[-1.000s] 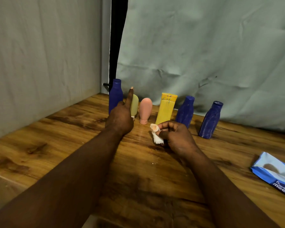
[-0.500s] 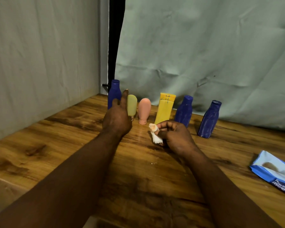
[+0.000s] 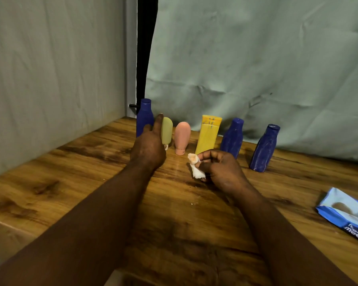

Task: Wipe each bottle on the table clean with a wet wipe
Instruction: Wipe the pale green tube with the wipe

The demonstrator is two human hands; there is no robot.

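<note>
Several bottles stand in a row at the back of the wooden table: a dark blue bottle at the left, an olive tube, a pink tube, a yellow tube, then two more dark blue bottles. My left hand reaches to the left blue bottle and the olive tube, index finger straight up between them, holding nothing. My right hand rests on the table in front of the yellow tube and pinches a crumpled, stained wet wipe.
A blue pack of wet wipes lies at the right edge of the table. Pale cloth sheets hang close behind the bottles and along the left side, with a dark gap between them.
My left hand has drifted a little left, its raised index finger going from in front of the olive tube to beside the left blue bottle. The right hand with the wipe has stayed put.
</note>
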